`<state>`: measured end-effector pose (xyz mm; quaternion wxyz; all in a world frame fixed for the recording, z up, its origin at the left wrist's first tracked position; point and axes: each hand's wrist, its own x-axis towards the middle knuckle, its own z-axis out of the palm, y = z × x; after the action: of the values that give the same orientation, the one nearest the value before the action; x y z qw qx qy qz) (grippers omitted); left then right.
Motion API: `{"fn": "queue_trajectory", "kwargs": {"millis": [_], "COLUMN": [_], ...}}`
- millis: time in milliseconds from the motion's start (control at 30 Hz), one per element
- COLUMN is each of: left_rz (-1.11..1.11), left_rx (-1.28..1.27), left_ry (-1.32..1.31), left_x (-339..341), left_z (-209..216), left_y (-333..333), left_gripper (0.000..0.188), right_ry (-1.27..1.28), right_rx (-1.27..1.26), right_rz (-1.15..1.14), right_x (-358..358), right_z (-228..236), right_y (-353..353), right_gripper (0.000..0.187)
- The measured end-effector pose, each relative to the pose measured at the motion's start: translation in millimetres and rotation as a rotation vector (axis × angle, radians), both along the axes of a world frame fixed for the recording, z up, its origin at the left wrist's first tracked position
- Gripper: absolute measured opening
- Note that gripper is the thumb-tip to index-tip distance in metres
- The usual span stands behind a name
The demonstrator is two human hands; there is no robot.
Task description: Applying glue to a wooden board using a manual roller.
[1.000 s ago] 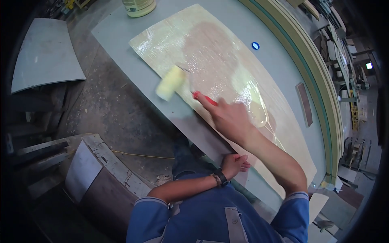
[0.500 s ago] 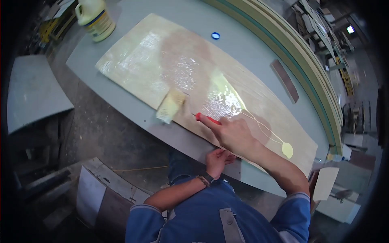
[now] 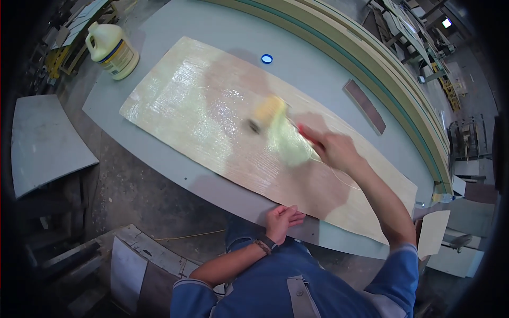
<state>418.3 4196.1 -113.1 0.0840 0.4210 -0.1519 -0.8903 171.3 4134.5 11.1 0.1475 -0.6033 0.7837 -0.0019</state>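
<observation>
My right hand (image 3: 339,152) is closed round the red handle of a paint roller. The yellow roller sleeve (image 3: 270,109), blurred by motion, lies over the middle of a curved wooden panel (image 3: 366,209). A pale yellow pool of wet glue (image 3: 291,146) spreads beside the sleeve, and the panel's left half shines wet. At the panel's near edge rests my left hand (image 3: 283,221), its fingers loosely stretched out and holding nothing.
A cream jug (image 3: 117,57) stands at the table's far left. A blue cap (image 3: 266,59) lies beyond the panel. Long curved strips (image 3: 366,45) line the far side, with a brown piece (image 3: 365,106) before them. A grey curved board (image 3: 47,143) stands off left.
The roller has gone from the panel's near edge up and away to its middle, with my right hand moving up and right. The thin glue trail and blob at right are now mostly hidden or gone.
</observation>
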Motion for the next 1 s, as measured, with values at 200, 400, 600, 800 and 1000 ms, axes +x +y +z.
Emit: {"fn": "queue_trajectory", "kwargs": {"millis": [200,400,600,800,1000], "left_rz": [-0.042,-0.136,-0.143,-0.233,-0.364], "left_rx": [0.092,0.15,0.117,0.086,0.216], "left_ry": [-0.043,-0.02,-0.008,-0.01,-0.009], "left_x": [1.3,7.5,11.0,9.7,21.3], "left_z": [13.3,8.6,3.9,9.0,1.7], "left_y": [-20.6,-24.0,-23.2,-12.8,0.2], "left_gripper": [0.028,0.028,0.029,0.032,0.038], "right_ry": [0.059,0.096,0.039,-0.043,-0.02], "right_rx": [0.08,0.192,0.112,0.092,0.133], "right_rz": [0.101,0.031,-0.036,0.068,0.089], "right_x": [-12.4,-51.2,-42.4,-48.5,-96.3], "right_z": [17.0,37.2,14.3,8.2,24.4], "right_y": [-36.0,126.7,9.5,-93.9,31.2], "right_gripper": [0.047,0.052,0.053,0.052,0.054]}}
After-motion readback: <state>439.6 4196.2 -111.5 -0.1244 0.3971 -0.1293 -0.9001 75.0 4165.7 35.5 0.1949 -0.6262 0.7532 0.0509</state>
